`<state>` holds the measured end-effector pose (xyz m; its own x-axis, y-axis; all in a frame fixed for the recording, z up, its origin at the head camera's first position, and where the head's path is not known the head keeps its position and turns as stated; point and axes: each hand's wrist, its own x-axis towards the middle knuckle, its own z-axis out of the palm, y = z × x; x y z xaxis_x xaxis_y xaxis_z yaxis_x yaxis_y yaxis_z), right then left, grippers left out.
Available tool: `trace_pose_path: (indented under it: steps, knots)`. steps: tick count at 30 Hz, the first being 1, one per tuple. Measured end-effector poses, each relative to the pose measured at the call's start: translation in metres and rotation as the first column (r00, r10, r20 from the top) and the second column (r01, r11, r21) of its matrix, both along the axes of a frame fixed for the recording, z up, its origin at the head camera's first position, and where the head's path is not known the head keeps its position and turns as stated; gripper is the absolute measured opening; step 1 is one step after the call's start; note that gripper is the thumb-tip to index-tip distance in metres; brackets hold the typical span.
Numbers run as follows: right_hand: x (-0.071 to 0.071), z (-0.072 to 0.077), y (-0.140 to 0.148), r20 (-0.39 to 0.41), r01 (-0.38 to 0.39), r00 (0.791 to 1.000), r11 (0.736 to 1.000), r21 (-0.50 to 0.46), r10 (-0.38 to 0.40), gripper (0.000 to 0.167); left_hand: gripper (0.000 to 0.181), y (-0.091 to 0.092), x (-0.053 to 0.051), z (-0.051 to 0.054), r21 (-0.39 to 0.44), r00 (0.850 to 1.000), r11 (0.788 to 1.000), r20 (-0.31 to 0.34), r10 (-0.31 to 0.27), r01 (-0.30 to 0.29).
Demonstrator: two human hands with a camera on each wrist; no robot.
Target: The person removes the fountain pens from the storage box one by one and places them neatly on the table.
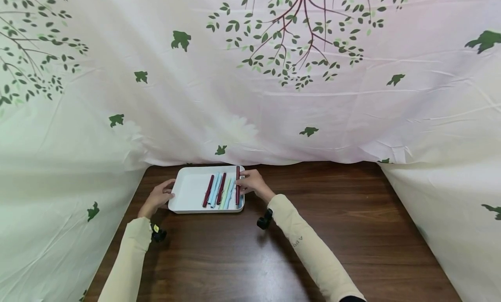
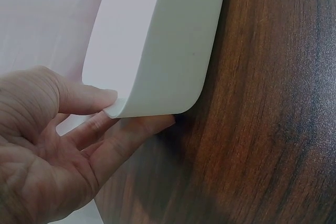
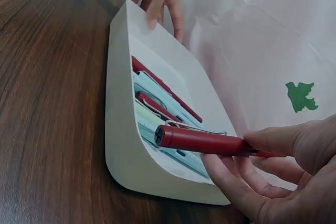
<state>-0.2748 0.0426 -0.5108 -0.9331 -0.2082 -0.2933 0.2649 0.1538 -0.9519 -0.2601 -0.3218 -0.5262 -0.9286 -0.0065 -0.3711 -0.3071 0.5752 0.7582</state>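
Left hand (image 1: 157, 197): grips white rectangular plastic-looking tray (image 1: 188, 188)
Right hand (image 1: 255, 184): pinches red cylindrical metal-clipped pen (image 3: 202, 142) (tray beside fingertips)
Risk: loose pinch could drop pen

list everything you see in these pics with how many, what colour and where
cloth: one or more pieces, whitish with green leaf and bird prints, behind and at both sides
table: 1, dark brown, wood-grained, in front of the cloth
tray: 1, white, on the table's far left part
red pens: 2, lying in the tray
light blue pens: at least 2, exact count unclear, in the tray
yellow-green pen: 1, in the tray
held red pen: 1, over the tray's right end
wrist cameras: 2, black, one per wrist
sleeves: 2, cream, on the forearms
left grip: 1, bare, holding the tray's left end
right grip: 1, bare, holding a red pen
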Motion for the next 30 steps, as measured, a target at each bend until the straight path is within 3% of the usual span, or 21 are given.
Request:
trace_pose_path:
  steps: [4,10,15,21,26,30]
  knots:
    - [-0.001,0.000,0.005,-0.019,0.031,0.999,0.999,-0.044,-0.032,0.050,0.065,-0.002,0.002,0.001,0.002,1.000,1.000,-0.011,0.000,0.000]
    - [-0.003,-0.004,0.009,-0.054,0.012,0.998,0.997,-0.071,-0.016,0.040,0.066,-0.007,0.008,0.007,-0.037,1.000,0.999,-0.018,0.008,-0.009]
    - [-0.006,-0.004,0.024,-0.051,0.079,0.995,0.996,-0.045,-0.082,0.039,0.068,-0.001,0.000,0.007,-0.026,1.000,0.999,-0.001,-0.022,0.022]
    - [-0.008,-0.004,0.039,-0.052,0.139,0.989,0.990,0.012,-0.138,0.037,0.065,0.005,-0.009,0.004,-0.073,1.000,0.997,0.020,0.009,-0.007]
    - [-0.010,-0.008,0.041,-0.037,0.145,0.989,0.989,0.034,-0.144,0.035,0.061,0.002,-0.009,0.000,-0.115,0.999,0.993,0.012,0.031,-0.029]
    - [-0.011,-0.012,0.045,-0.039,0.159,0.987,0.985,0.064,-0.157,0.034,0.061,-0.001,-0.008,-0.003,-0.094,1.000,0.995,0.009,0.015,-0.015]
